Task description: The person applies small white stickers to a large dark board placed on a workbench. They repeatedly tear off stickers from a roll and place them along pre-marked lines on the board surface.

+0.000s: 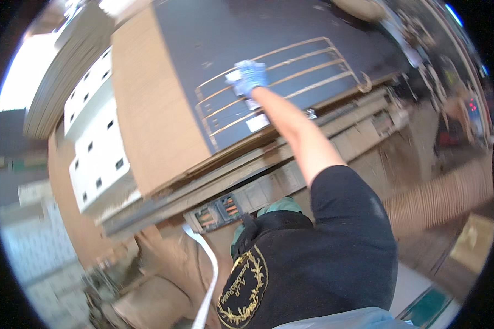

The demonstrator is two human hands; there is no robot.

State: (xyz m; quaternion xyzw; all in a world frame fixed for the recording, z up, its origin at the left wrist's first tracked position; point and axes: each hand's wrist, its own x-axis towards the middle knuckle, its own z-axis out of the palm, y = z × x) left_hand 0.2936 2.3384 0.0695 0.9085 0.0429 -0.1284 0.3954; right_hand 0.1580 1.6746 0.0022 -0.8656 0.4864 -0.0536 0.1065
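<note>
Panel (282, 33), dark and flat, lies under the right hand (250, 75), which I have stretched out at the end of a bare forearm and a short black sleeve (348, 197). That hand wears a blue glove; its fingers bend over a small white item (233, 77) against the panel, though blur keeps me from telling whether they grip it or only press it. My left hand is out of view. Narrow tan lines (318, 85) run across the panel on both sides of the glove, framed in a long outline. Just nearer my body than the hand lies a white rectangular piece (257, 122). Left of the hand is a plain brown board (153, 93), and farther left a white block with dark square holes (99, 140). A ribbed tan hose (444, 192) sits well to the hand's right, nearer me.
</note>
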